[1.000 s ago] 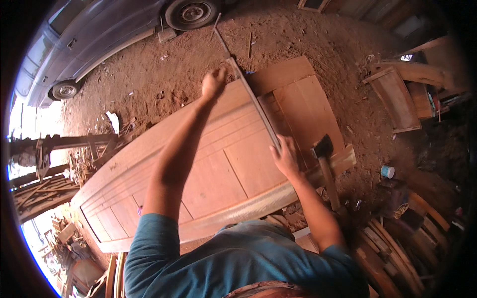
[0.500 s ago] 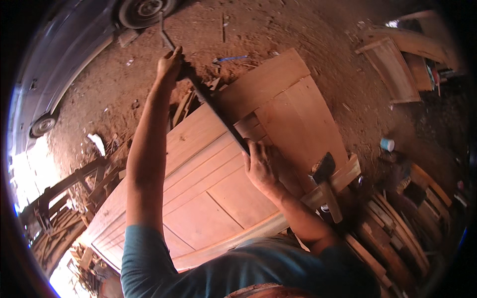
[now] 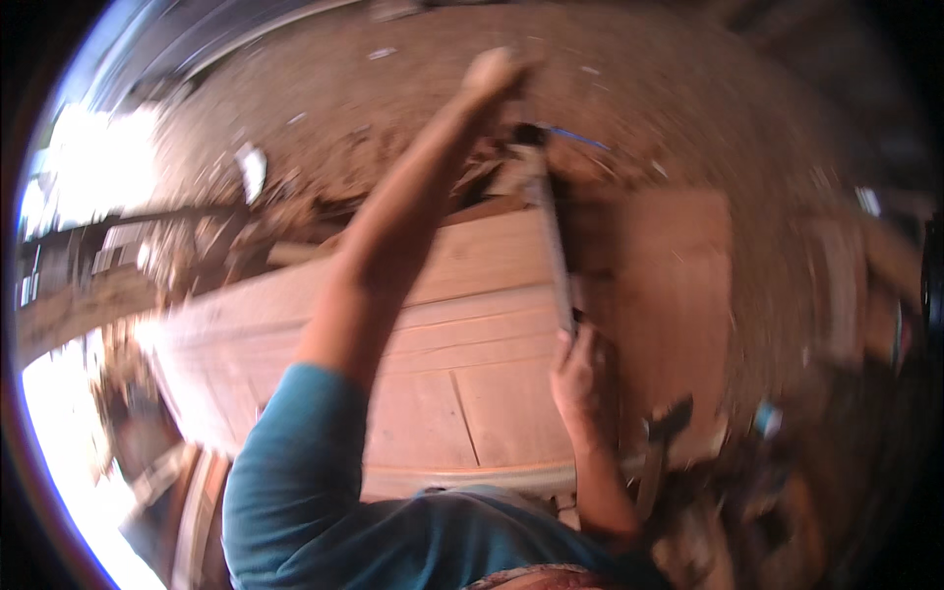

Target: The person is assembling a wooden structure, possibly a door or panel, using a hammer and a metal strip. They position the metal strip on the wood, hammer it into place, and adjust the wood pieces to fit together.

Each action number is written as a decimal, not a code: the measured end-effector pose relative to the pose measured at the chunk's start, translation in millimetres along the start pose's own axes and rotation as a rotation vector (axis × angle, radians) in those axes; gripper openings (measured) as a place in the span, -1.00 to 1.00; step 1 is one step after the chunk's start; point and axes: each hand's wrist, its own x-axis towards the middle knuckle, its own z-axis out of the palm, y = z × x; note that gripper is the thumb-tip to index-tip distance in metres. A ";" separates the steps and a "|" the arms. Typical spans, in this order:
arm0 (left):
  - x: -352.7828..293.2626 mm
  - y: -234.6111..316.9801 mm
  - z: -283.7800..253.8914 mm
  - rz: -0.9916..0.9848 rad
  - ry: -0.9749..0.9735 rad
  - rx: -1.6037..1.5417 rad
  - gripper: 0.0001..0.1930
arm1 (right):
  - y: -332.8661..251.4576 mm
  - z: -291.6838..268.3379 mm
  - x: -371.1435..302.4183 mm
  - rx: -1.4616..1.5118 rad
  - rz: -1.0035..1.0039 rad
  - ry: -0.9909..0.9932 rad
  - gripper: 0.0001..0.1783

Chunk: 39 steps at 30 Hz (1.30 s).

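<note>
A long, straight metal bar, looking like a bar clamp (image 3: 554,236), lies across a panelled wooden door (image 3: 433,324) in front of me. At the bar's near end, my right hand (image 3: 575,379) is closed, its fingers curled on the metal over the door's panels. My left hand (image 3: 495,74) is stretched out past the door's far edge, just beyond the bar's dark far end. It looks like a fist, but motion blurs it and what it grips cannot be made out. A wooden-handled tool with a dark head (image 3: 671,421) lies at the door's near right.
Wood scraps (image 3: 295,251) lie beyond the door's far edge. A thin blue tool (image 3: 578,138) rests on the dirt floor (image 3: 324,147). To the right stands a blue and white can (image 3: 768,419), near stacked boards. A dark vehicle (image 3: 197,39) is at the far left.
My view has turned, so the door and bar appear swung round. My left hand, earlier closed around the bar's far part, now appears beyond its end. The right hand stays at the near end.
</note>
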 end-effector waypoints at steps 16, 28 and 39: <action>64.7 26.7 -13.7 0.082 1.024 -0.557 -0.48 | -0.7 9.4 -7.3 -0.071 -0.002 -0.110 -0.53; 185.4 -164.7 -21.1 0.089 0.939 -0.788 -0.69 | -2.2 -13.5 12.9 -0.076 -0.124 -0.118 -0.64; 67.9 10.5 -31.0 0.371 0.518 0.128 -0.54 | 9.8 1.6 8.9 0.094 -0.073 -0.022 -0.65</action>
